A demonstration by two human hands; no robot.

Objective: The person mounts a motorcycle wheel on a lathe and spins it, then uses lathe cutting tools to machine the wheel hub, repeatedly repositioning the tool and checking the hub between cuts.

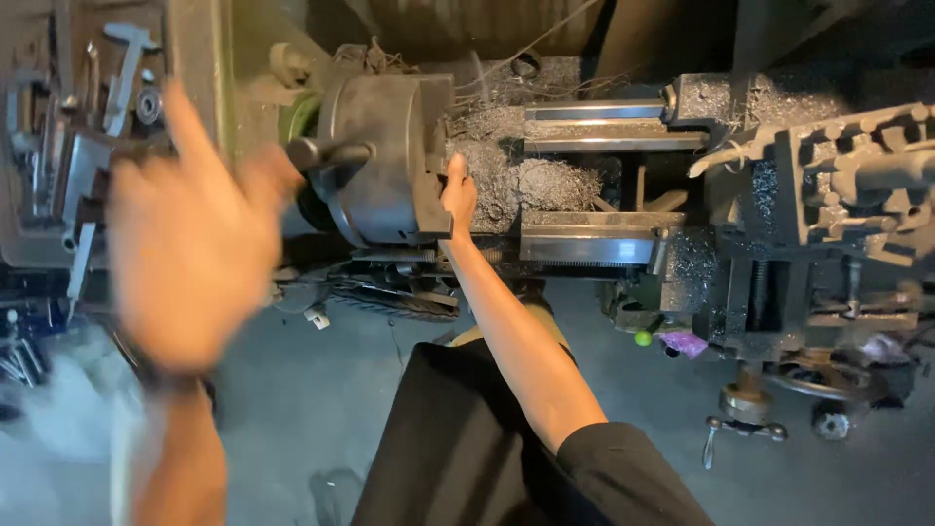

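the right hand is stretched out on a bare forearm and rests against the front face of the big round grey metal lathe chuck, fingers laid flat on the jaw block at its lower right edge; how tight that grip is i cannot tell, since the fingertips are tucked against the metal. the chuck sits left of centre in the head view, mounted on the dark green machine body, with a dark cylindrical chuck key handle sticking out of its rim toward the left. the left hand is up in the foreground, heavily blurred, fingers spread wide and holding nothing, just beside that key handle but not clearly touching it. right of the chuck, a heap of tangled grey metal shavings lies over the grey steel lathe bed rails. farther right stands the blocky grey tool post and carriage, also dusted with chips, with a small handwheel below it. a black sleeve covers the right upper arm, over the grey concrete floor.
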